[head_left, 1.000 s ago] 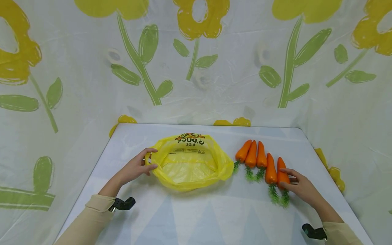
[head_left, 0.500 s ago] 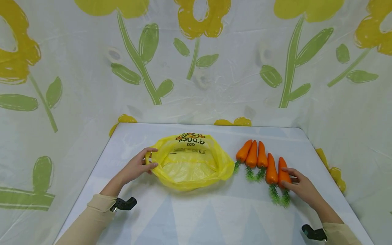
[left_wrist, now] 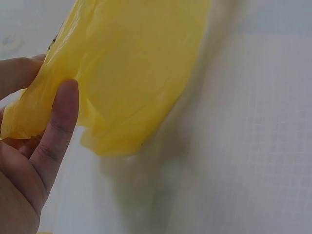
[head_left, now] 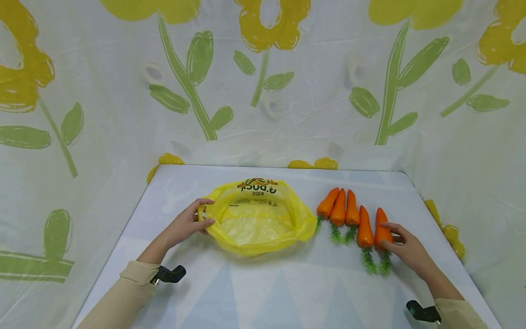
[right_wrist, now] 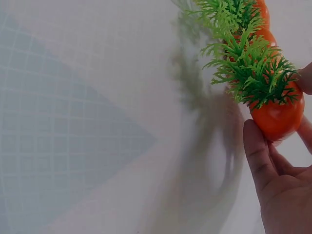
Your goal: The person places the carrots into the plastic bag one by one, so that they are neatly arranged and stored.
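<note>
carrot (head_left: 381, 234) pinched, yellow bag (head_left: 255, 221) steadied

the right hand (head_left: 411, 250) has its grip closed to the carrot's breadth, thumb and fingers on either side of the thick end. the tip points to 12 o'clock, the greens (head_left: 385, 265) to 6; whether it is off the table (head_left: 287, 292) i cannot tell. it looks smooth and stiff, probably light and a bit slippery, so the fat body should hold better than the tip or the leaves.

a second carrot (head_left: 365, 230) lies just beside it at 9 o'clock, three more carrots (head_left: 338, 212) further off toward 10. beyond, at 9, the bag sits with its mouth spread. the left hand (head_left: 181, 230) pinches the rim at the bag's own 9 o'clock, film between thumb and fingers; it seems thin, soft and apt to sag, best held by that edge.

a flowered sheet (head_left: 312, 114) stands behind at 12.
</note>
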`<state>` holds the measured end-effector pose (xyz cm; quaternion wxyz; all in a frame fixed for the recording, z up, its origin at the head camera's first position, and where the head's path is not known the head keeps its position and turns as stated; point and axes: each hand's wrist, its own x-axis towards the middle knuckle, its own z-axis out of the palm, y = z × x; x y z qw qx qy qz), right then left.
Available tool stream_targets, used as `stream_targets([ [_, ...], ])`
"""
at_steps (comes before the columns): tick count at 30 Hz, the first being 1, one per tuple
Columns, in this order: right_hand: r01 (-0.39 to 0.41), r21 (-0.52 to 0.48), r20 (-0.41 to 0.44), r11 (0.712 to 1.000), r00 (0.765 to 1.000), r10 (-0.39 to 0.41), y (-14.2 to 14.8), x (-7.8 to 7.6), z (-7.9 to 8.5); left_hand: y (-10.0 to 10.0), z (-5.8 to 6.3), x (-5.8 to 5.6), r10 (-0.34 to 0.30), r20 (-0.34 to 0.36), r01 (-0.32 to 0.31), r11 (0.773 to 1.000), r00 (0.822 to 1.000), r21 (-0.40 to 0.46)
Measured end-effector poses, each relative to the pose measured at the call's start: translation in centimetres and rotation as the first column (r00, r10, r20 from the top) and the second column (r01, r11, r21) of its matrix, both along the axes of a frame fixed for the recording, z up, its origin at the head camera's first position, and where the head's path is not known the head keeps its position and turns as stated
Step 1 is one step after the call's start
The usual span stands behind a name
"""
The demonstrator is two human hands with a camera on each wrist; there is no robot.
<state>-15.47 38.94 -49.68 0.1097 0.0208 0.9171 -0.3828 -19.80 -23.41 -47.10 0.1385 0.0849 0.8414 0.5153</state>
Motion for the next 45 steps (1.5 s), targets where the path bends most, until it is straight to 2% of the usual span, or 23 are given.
stream_targets([
  [6,-0.015,-0.022,-0.018,1.000,1.000,0.015,-0.1,-0.1,0.2,0.2,-0.3,0.0,0.003,0.002,-0.003,1.000,1.000,-0.013],
  [18,-0.058,-0.045,-0.088,0.997,0.995,0.054,-0.8,-0.1,1.2,0.4,-0.1,0.1,-0.025,-0.010,0.025,0.999,1.000,0.042],
  [27,-0.067,-0.055,-0.101,0.996,0.993,0.061,-1.7,-0.6,1.8,0.3,-0.5,-0.1,-0.032,-0.020,0.033,0.998,0.999,0.049],
  [35,-0.085,-0.070,-0.119,0.994,0.990,0.076,-2.9,-1.0,2.4,0.4,-0.6,0.1,-0.013,0.006,0.013,0.999,1.000,0.034],
  [45,-0.122,-0.092,-0.135,0.988,0.985,0.109,-4.0,-1.7,2.6,0.5,-0.2,0.2,-0.020,-0.023,0.021,0.999,1.000,0.046],
])
